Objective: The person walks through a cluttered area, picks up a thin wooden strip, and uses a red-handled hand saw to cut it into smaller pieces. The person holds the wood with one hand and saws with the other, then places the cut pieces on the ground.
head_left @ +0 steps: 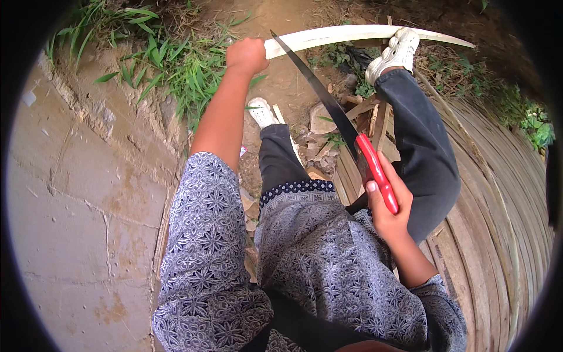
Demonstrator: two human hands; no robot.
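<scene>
My left hand (246, 56) is closed round the left end of a long, off-white plank-like length (334, 36); whether it is wood or plastic I cannot tell. My right foot, in a white clog (400, 54), is over this length toward its right end. In my right hand (392, 205) is a hand saw (322, 94) with a red handle and a long dark blade narrowing to a tip. The blade points up and to the left, its tip close by my left hand and overlapping the pale length in view. Whether they touch is unclear.
Wooden planks (487, 234) lie along the right. A grey concrete slab (88, 223) fills the left, with green grass (182, 64) by its far edge. My other white clog (262, 112) stands on dirt strewn with wood scraps and a flat stone (321, 119).
</scene>
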